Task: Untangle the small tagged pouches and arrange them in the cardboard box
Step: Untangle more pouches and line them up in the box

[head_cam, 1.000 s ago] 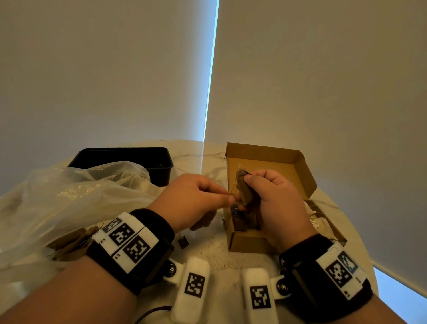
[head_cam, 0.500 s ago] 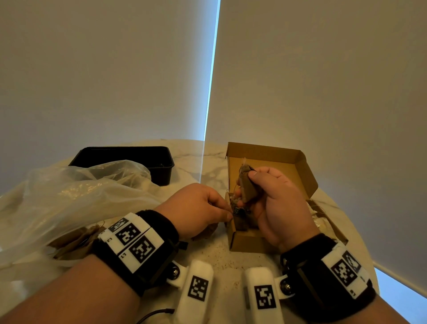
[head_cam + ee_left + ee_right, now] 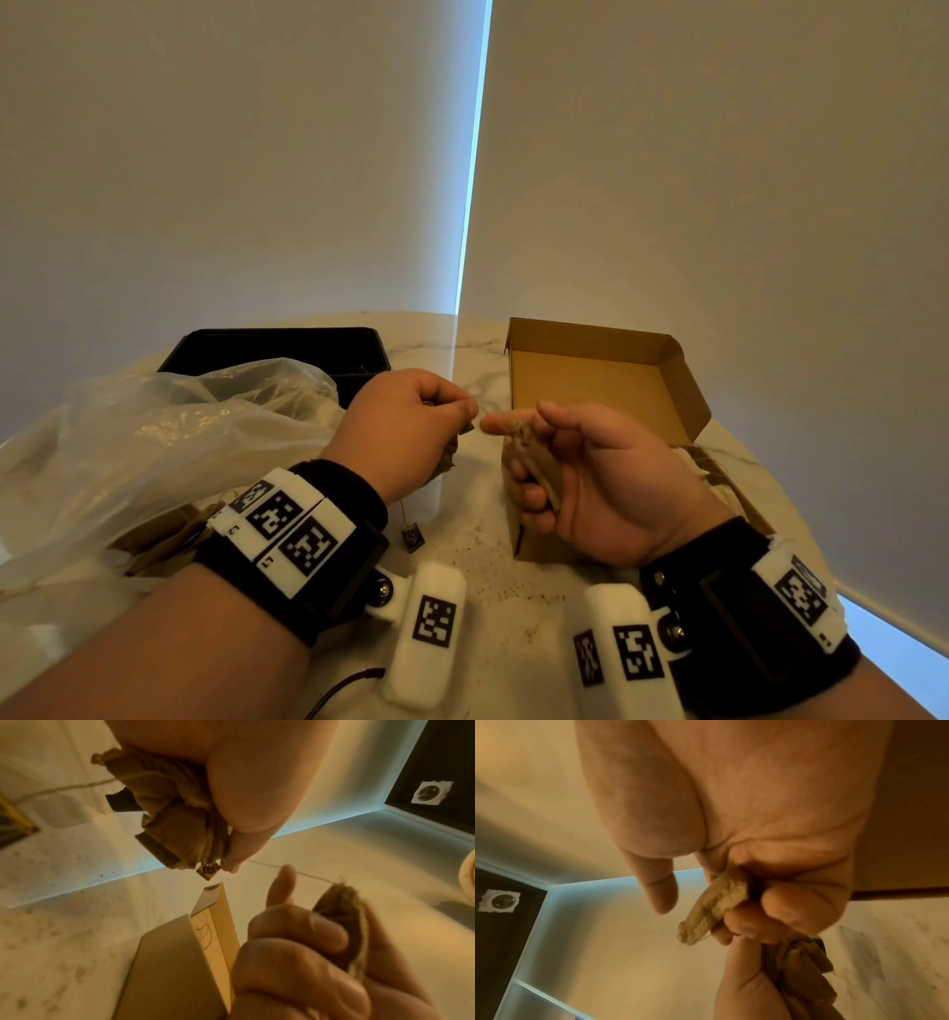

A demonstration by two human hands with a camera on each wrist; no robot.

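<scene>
Right now, one brown pouch point(image 3: 534, 465) sits curled in the right hand point(image 3: 601, 483), above the cardboard box point(image 3: 606, 375) | thin string point(image 3: 290, 869) runs to the left hand point(image 3: 405, 426), which clutches a bundle of pouches point(image 3: 174, 817) | dark tag point(image 3: 412, 537) dangles over the marble table point(image 3: 488, 575) | plastic bag point(image 3: 154, 437) and black tray point(image 3: 277, 347) at left.

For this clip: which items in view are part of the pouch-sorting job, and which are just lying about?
Part of the job:
- bunch of pouches in left hand
- single pouch in right hand
- string between them
- cardboard box

Lying about:
- black tray
- plastic bag
- marble table
</scene>
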